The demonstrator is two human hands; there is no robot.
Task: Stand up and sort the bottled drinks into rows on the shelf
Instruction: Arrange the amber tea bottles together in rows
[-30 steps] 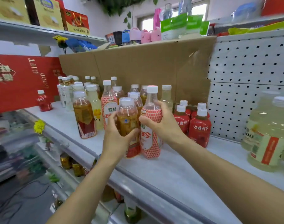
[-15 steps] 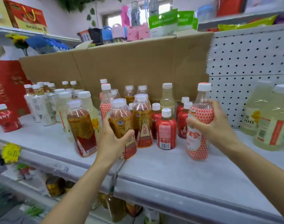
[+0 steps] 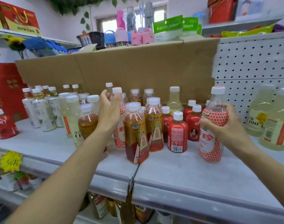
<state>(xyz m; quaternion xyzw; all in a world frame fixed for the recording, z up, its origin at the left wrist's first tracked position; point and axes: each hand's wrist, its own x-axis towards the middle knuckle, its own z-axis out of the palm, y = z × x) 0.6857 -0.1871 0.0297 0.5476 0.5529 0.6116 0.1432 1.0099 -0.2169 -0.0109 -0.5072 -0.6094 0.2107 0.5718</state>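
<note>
Right grip: the right grip (image 3: 225, 125) was wrapped round the waist of a red-dotted bottle (image 3: 210, 143), thumb across the front. The bottle was upright at the right of the cluster, but whether its base touched the shelf (image 3: 186, 172) could not be told.
Left grip: the left grip (image 3: 109, 110) was open with fingers loosely spread. It held nothing and sat right at the neck of a second dotted bottle (image 3: 120, 135), deep in the pack.
Drinks: most were upright but mixed, with amber, white, pale and red kinds crowded together at the back.
Tight squeeze: that second bottle stood hemmed in, so lifting it out at an angle would likely clip the caps around it and topple them in a chain.
Front edge: the amber tea bottle (image 3: 135, 133) stood just beside the left forearm and near the shelf lip. A careless wrist sweep could send it over the front.
Set-down: the held bottle was tall and narrow. Released tilted, it could fall into the small red bottles (image 3: 177, 131) just beside it.
Right flank: the big pale bottles (image 3: 275, 123) stood near the right forearm and could be bumped.
</note>
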